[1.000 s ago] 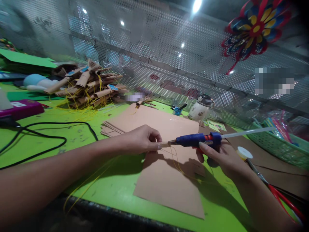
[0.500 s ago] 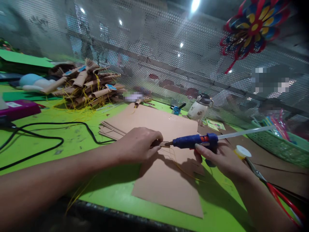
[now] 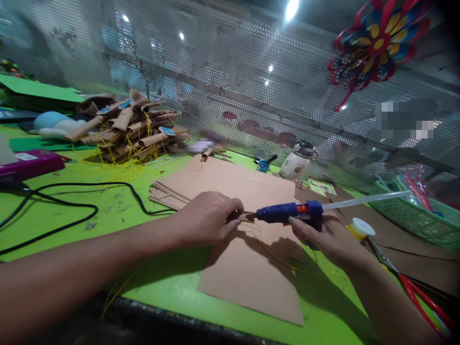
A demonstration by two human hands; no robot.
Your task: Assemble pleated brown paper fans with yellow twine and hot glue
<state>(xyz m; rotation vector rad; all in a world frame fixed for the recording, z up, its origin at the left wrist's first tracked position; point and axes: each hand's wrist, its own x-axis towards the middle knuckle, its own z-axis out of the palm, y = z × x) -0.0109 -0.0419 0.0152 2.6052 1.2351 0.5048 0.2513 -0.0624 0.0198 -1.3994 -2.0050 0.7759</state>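
My right hand (image 3: 323, 235) grips a blue hot glue gun (image 3: 287, 212), its nozzle pointing left and a long clear glue stick (image 3: 362, 199) sticking out of the back. The nozzle tip touches or nearly touches a small brown paper piece (image 3: 247, 217), pinched in my left hand (image 3: 212, 218), which hides most of it. Yellow thread (image 3: 268, 249) trails below that piece. Beneath both hands lie brown paper sheets (image 3: 247, 287), stacked towards the back.
A heap of rolled brown paper pieces with yellow thread (image 3: 132, 127) stands back left. A black cable (image 3: 97, 183) crosses the left side. Right are a thread spool (image 3: 362, 227), red-handled scissors (image 3: 413, 292) and a green basket (image 3: 413, 213). Behind stand a white bottle (image 3: 297, 160) and mesh partition (image 3: 230, 72).
Hands and glue gun hold nearly the same place, with the nozzle still at the paper piece. The whole view has shifted slightly.
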